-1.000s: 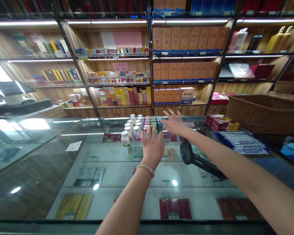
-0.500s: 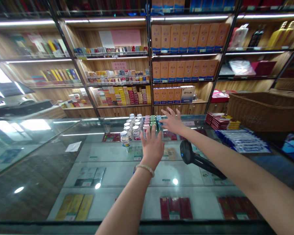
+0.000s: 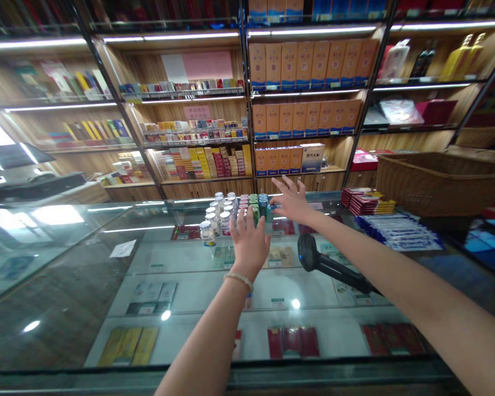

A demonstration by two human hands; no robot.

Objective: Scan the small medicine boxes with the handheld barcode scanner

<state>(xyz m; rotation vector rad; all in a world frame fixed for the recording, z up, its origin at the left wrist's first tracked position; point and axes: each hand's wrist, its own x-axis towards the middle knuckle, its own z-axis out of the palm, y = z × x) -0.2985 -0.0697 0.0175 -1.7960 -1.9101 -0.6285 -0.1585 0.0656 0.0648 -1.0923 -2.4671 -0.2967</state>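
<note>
Over the glass counter [image 3: 198,286], left hand [image 3: 249,247]: fingers spread open, hiding some coloured containers [image 3: 263,205]. Right hand [image 3: 292,203]: fingers spread open beside them; contact is unclear. White-capped jars [image 3: 207,235] stand left, partly overlapping. Right forearm [image 3: 379,264] hides the black scanner's [image 3: 308,253] handle end; frame crops woven basket [image 3: 433,190].

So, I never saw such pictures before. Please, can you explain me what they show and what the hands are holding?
There is no robot here: these are a person's bare hands, all seen from one camera worn on the head. The left hand and right hand are spread open near small bottles with white caps. I see no firm grip; any light touch is unclear. On the glass counter also lie a black handheld device, perhaps a scanner, and blue-and-white packets. Behind are stocked shelves.
</note>
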